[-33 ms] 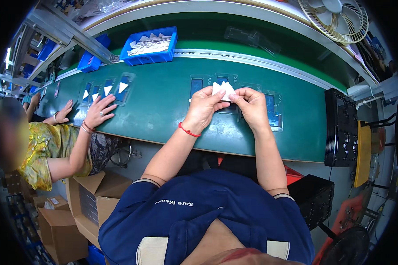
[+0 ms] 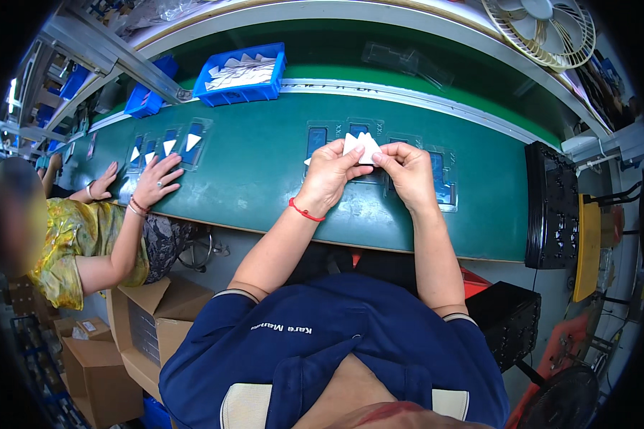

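2 hands, left hand (image 2: 330,175) and right hand (image 2: 408,171), pinching white triangular pieces (image 2: 361,145), above clear tray (image 2: 444,187), bare green belt (image 2: 257,164) left

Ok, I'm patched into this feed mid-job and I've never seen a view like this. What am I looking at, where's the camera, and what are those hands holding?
There is no machine here: the camera sits on a person's head and looks down, so the two bare forearms coming up from the bottom are the wearer's own. The fisheye lens bends straight edges near the rim. The left hand and right hand meet over a green conveyor belt and together pinch small white triangular pieces. Under them on the belt lie clear plastic trays with blue inserts. Farther left, more trays carry white triangles, and a co-worker's hand rests beside them. A blue bin of white pieces sits behind the belt, and a fan is at top right.
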A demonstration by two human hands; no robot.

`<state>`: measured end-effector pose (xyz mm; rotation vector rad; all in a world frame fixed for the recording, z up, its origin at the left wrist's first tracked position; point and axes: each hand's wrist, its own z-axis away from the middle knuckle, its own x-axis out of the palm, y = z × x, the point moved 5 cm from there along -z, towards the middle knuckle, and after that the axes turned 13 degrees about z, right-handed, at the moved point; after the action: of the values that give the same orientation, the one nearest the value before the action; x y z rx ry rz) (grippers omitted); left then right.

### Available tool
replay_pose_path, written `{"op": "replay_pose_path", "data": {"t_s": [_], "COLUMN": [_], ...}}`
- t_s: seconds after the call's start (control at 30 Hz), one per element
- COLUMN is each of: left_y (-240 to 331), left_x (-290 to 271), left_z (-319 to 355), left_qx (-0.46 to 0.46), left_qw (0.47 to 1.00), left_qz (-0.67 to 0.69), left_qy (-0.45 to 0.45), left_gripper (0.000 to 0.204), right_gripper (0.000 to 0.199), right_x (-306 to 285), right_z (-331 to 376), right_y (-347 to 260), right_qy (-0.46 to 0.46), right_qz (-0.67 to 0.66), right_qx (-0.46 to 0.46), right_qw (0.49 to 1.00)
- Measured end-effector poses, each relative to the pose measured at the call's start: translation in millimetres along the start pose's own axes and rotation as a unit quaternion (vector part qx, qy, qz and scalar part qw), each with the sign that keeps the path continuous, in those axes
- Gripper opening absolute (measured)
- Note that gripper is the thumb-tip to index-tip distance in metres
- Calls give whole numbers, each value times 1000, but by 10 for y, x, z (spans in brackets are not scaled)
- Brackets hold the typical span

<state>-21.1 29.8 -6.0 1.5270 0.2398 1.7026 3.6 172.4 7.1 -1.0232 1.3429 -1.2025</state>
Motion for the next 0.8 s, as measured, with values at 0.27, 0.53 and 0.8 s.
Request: {"op": "replay_pose_path", "data": {"t_s": [0.27, 0.53, 0.8], "left_y": [-60, -220, 934], "left_x": [29, 143, -129], "left_z": [-16, 24, -303], "left_qx": [-17, -37, 314], "left_qw": [1000, 998, 897], "left_qz": [-22, -25, -309], "left_qy": [12, -35, 27], "left_gripper": [20, 18, 10], "right_gripper": [17, 19, 21], "right_x": [-481, -202, -972], "right_z": [224, 285, 380], "right_y": [-61, -133, 152], "right_qy": [116, 116, 157], "right_qz": [435, 200, 193], "right_qx": [-113, -104, -39], "right_qw": [886, 967, 968]}}
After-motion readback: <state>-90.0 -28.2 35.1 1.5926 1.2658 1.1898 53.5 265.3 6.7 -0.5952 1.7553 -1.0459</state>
